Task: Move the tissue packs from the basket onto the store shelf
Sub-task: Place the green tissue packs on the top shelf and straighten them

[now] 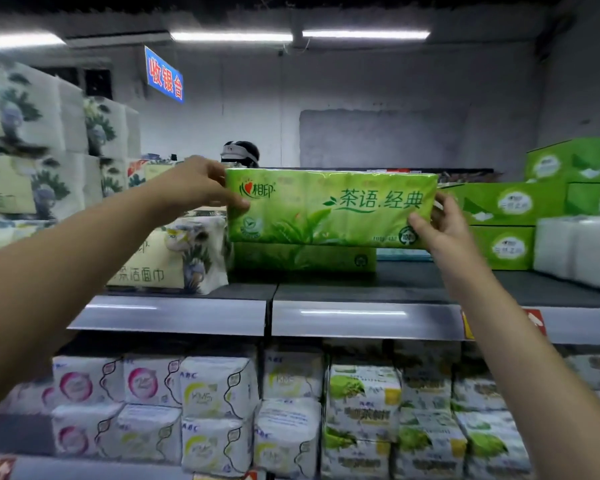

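Note:
A long green tissue pack (329, 207) is held level above the top shelf (361, 289), gripped at both ends. My left hand (198, 185) clasps its left end and my right hand (444, 226) clasps its lower right corner. Directly under it a second green tissue pack (302, 258) lies flat on the shelf. The held pack hovers just over that one; I cannot tell if they touch. The basket is out of view.
Cream floral tissue bundles (174, 261) stand left of the green packs, with more stacked at far left (32, 143). Green boxes (503, 226) and white packs (579, 251) fill the right. A lower shelf holds pad packets (219, 386). A person's head (241, 154) shows behind the shelf.

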